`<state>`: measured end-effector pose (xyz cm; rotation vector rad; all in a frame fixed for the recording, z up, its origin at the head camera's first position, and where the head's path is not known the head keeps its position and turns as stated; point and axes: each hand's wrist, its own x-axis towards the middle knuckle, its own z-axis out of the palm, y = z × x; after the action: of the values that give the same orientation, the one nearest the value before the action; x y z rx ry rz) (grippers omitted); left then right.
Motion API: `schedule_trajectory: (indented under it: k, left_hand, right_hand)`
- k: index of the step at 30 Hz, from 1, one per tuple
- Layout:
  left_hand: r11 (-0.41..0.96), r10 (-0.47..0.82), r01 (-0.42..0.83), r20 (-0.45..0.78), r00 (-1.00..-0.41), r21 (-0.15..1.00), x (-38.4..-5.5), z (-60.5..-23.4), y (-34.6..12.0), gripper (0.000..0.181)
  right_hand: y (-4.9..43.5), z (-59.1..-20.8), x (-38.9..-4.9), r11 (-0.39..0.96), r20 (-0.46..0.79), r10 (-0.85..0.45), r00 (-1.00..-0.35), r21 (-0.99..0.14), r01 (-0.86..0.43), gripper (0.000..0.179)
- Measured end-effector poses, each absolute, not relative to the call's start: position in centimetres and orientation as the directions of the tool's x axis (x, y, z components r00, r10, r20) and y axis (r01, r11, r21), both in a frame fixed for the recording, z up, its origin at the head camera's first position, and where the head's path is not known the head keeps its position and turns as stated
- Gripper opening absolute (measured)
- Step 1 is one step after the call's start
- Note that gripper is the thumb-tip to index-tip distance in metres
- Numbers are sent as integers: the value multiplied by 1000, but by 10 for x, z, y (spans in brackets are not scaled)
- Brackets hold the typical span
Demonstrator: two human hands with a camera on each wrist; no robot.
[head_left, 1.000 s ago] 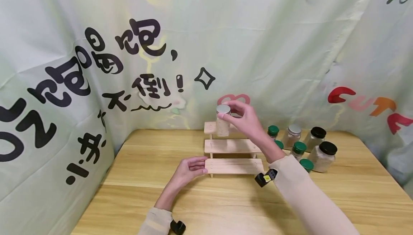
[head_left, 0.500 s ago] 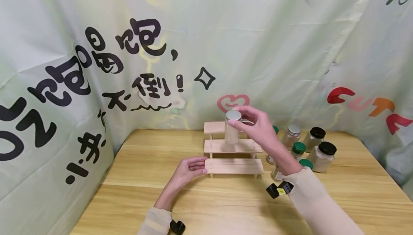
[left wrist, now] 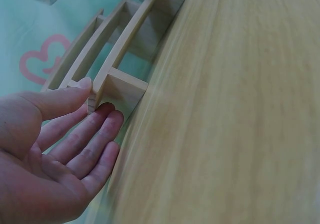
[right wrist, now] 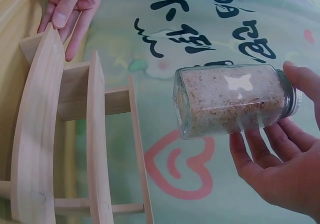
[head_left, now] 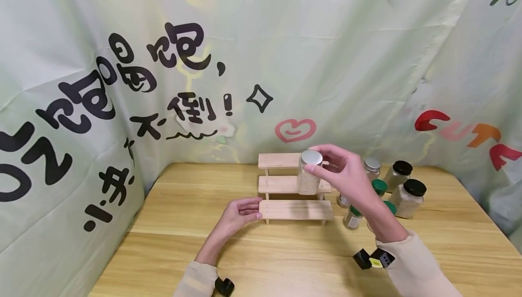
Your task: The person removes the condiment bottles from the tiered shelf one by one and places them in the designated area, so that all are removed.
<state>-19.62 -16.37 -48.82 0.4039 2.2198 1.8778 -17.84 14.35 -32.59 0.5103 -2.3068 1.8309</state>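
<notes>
My right hand grips a clear glass jar with a silver lid by its upper part, thumb on one side and fingers on the other. Pinkish-white grains fill the jar in the right wrist view. It is held up in front of a three-step wooden display rack, overlapping the upper and middle steps in the head view. At the rack's left end, my left hand pinches the lowest step, thumb on top and fingers below, as the left hand shows in its wrist view.
Right of the rack stand several jars: a silver-lidded jar, two black-lidded jars, the nearer black-lidded jar being larger, and small green-capped bottles such as one green-capped bottle. My right forearm partly hides them. A printed cloth hangs behind the wooden table.
My right hand has carried the jar rightward and lower, from the rack's top left to before its right half. The left hand stays on the rack's lowest step.
</notes>
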Motion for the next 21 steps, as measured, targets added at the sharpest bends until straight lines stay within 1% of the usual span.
schedule_trajectory:
  k: [4,8,16,21]
  left_hand:
    - [152,336,76,21,-942,985,-196,-488,-164,45]
    - [151,333,74,20,-943,986,-196,-488,-163,45]
    - [170,341,94,31,-940,981,-197,-489,-163,44]
    - [168,336,79,19,-942,983,-197,-489,-163,45]
  right_hand:
    - [152,-327,-169,187,314,-151,-937,-922,-339,39]
    - [161,-330,-159,209,299,-127,-946,-924,-321,41]
    - [177,-336,-140,215,345,-73,-936,-911,-353,39]
    - [189,-339,-131,184,379,-47,-924,-906,-381,38]
